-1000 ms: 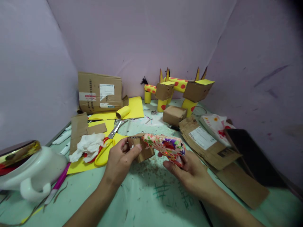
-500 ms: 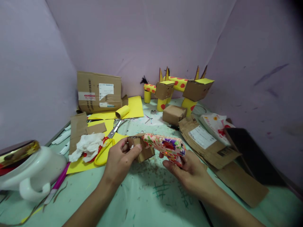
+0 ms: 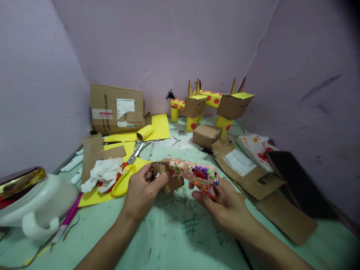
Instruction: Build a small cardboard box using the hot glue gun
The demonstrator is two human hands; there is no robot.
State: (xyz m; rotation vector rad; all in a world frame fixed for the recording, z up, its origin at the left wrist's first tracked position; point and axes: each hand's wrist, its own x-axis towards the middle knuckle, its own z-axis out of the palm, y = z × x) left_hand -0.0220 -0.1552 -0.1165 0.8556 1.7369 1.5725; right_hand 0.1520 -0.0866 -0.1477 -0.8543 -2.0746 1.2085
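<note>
**Holding box [image 3: 173, 183] and glue gun [image 3: 193, 172], 2 hands meet over a green table [image 3: 168, 243]**

A person's left hand [image 3: 142, 193] pinches the box between thumb and fingers at mid-view, above the table, while the right hand [image 3: 230, 204] wraps the gun's handle, a red light glowing. The gun's front end overlaps the box's upper edge; whether they touch cannot be told. Behind them stand 2 spotted figures [image 3: 234, 107], which, with heads and ears on, look complete. The held box is bare brown on the sides that show, and appears part-way made. A 2nd box [image 3: 205, 137], just as bare, sits before the figures. At back left, a tube [image 3: 146, 132] without spots lies on yellow paper [image 3: 161, 125], seemingly undecorated so far.
</note>
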